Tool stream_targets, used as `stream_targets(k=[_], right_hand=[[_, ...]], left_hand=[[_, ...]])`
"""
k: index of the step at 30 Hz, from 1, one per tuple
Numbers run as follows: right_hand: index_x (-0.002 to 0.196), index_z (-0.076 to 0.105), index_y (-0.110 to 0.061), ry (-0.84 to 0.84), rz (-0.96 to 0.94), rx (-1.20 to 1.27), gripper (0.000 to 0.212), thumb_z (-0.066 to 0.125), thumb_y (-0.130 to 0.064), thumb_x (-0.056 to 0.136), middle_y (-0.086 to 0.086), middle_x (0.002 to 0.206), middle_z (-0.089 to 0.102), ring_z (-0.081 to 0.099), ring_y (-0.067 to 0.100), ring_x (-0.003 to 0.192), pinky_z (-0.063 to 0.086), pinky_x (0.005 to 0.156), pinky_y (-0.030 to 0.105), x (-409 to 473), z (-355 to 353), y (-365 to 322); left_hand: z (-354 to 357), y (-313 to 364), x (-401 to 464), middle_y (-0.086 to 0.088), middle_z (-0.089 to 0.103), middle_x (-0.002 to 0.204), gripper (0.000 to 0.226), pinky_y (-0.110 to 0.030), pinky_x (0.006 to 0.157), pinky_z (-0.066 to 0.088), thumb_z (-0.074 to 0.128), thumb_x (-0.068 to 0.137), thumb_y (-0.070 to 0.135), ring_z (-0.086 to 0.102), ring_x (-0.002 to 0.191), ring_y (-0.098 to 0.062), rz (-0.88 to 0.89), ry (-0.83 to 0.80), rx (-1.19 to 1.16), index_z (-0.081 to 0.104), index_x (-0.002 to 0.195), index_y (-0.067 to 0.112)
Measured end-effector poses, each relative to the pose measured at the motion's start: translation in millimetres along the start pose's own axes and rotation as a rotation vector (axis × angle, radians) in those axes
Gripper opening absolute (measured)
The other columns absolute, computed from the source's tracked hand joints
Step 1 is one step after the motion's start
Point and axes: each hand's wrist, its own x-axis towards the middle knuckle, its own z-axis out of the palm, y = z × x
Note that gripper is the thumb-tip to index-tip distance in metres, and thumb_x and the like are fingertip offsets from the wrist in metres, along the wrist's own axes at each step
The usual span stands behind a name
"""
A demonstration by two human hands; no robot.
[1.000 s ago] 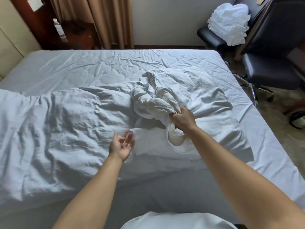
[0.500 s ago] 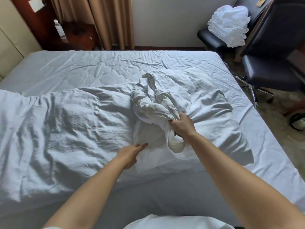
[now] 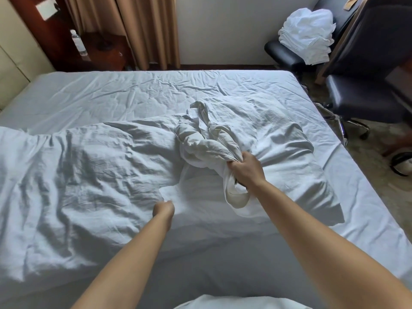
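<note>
Surrounds: linen stack (image 3: 308, 34) on chair (image 3: 283, 55), 1 o'clock; bottle (image 3: 78, 42), 11 o'clock. Duvet (image 3: 89, 175) lay heaped across bed (image 3: 133, 94), 9 o'clock side. Your R hand (image 3: 246, 169): arm straight, fist clenched round bunched cover (image 3: 205, 143), bed centre. Your L hand (image 3: 163, 209): 7 o'clock of bunch, curled on duvet edge. L fingertips hidden in folds.

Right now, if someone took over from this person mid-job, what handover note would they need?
Right hand grips the bunched cloth, whose far end lies on the bed.
Left hand is curled at the near edge of the white cover, seemingly pinching it.
Crumpled duvet lies to the left.
Done: both pieces in hand.
Left: untwist the bunch, spread it flat; the bed is not yet made.
</note>
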Motion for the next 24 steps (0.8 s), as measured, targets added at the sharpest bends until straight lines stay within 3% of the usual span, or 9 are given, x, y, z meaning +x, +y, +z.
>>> stream_targets(k=[3, 6, 8, 10, 12, 15, 17, 18, 24], right_hand=[[0.087, 0.058, -0.018, 0.099, -0.096, 0.091, 0.005, 0.059, -0.022, 0.084, 0.008, 0.092, 0.068, 0.06, 0.029, 0.089, 0.037, 0.067, 0.029, -5.7, -5.4, -17.5], [0.1, 0.062, -0.016, 0.086, -0.153, 0.109, 0.017, 0.058, -0.024, 0.085, 0.007, 0.097, 0.069, 0.062, 0.028, 0.092, 0.043, 0.07, 0.031, -16.4, 17.2, -16.4], [0.112, 0.059, -0.015, -0.154, -0.143, -0.094, 0.029, 0.058, -0.029, 0.087, 0.012, 0.109, 0.067, 0.061, 0.029, 0.101, 0.046, 0.078, 0.033, -21.1, 45.8, 1.3], [0.128, 0.053, -0.015, -0.55, -0.05, -0.324, 0.048, 0.06, -0.041, 0.088, 0.013, 0.124, 0.06, 0.056, 0.029, 0.114, 0.045, 0.087, 0.03, -22.4, 68.6, 23.4], [0.135, 0.047, -0.014, -0.732, 0.038, -0.464, 0.062, 0.058, -0.052, 0.087, 0.014, 0.133, 0.053, 0.046, 0.03, 0.124, 0.041, 0.094, 0.03, -17.0, 79.1, 36.9], [0.13, 0.05, -0.013, -0.525, 0.034, -0.498, 0.064, 0.053, -0.058, 0.085, 0.016, 0.132, 0.05, 0.044, 0.033, 0.124, 0.04, 0.099, 0.034, -2.9, 85.9, 38.4], [0.133, 0.044, -0.014, -0.342, 0.015, -0.468, 0.066, 0.053, -0.058, 0.085, 0.014, 0.134, 0.042, 0.04, 0.034, 0.125, 0.037, 0.103, 0.04, 2.4, 88.7, 30.5], [0.139, 0.036, -0.015, -0.309, 0.018, -0.448, 0.072, 0.054, -0.058, 0.084, 0.014, 0.137, 0.036, 0.037, 0.034, 0.127, 0.035, 0.105, 0.041, 4.3, 90.9, 26.5], [0.151, -0.008, -0.033, -0.418, 0.121, -0.431, 0.12, 0.067, -0.071, 0.065, 0.019, 0.147, 0.017, 0.032, 0.04, 0.133, 0.033, 0.109, 0.046, 18.3, 104.4, 18.4]], left_hand=[[0.5, 6.7, 0.3, -0.017, 0.061, 0.12, 0.039, -0.038, 0.088, 0.048, 0.051, 0.094, 0.027, 0.059, 0.106, -0.034, 0.149, -0.061, -0.012, 0.058, 0.121, 0.0], [-0.9, 9.2, 20.8, -0.016, 0.063, 0.117, 0.057, -0.042, 0.094, 0.05, 0.054, 0.083, 0.044, 0.06, 0.105, -0.032, 0.18, -0.15, -0.044, 0.062, 0.119, 0.002], [-1.2, 11.5, 31.9, -0.015, 0.063, 0.119, 0.075, -0.047, 0.096, 0.049, 0.058, 0.068, 0.06, 0.061, 0.106, -0.032, 0.133, -0.187, -0.021, 0.062, 0.119, 0.005], [-3.2, 19.6, 15.5, -0.012, 0.067, 0.105, 0.058, -0.04, 0.083, 0.053, 0.059, 0.079, 0.058, 0.064, 0.092, -0.029, 0.041, -0.251, -0.061, 0.066, 0.108, 0.008], [-3.0, 25.3, -1.2, -0.008, 0.066, 0.088, 0.044, -0.031, 0.068, 0.049, 0.046, 0.094, 0.052, 0.06, 0.079, -0.024, -0.028, -0.344, -0.042, 0.065, 0.098, 0.013], [-3.0, 24.0, -3.0, -0.008, 0.071, 0.073, 0.05, -0.032, 0.068, 0.049, 0.038, 0.097, 0.053, 0.059, 0.075, -0.028, -0.024, -0.381, -0.031, 0.064, 0.108, 0.012], [-0.1, 21.3, 2.5, -0.021, 0.071, 0.093, 0.063, -0.044, 0.088, 0.052, 0.035, 0.096, 0.058, 0.062, 0.094, -0.042, -0.045, -0.41, -0.063, 0.061, 0.123, 0.007], [1.8, 20.9, 3.6, -0.02, 0.07, 0.104, 0.066, -0.045, 0.095, 0.05, 0.033, 0.095, 0.06, 0.063, 0.103, -0.039, -0.073, -0.459, -0.106, 0.06, 0.127, 0.008], [7.2, 30.5, 7.9, -0.013, 0.073, 0.095, 0.047, -0.039, 0.084, 0.052, 0.035, 0.098, 0.04, 0.071, 0.08, -0.025, -0.175, -0.714, -0.356, 0.066, 0.11, 0.007]])
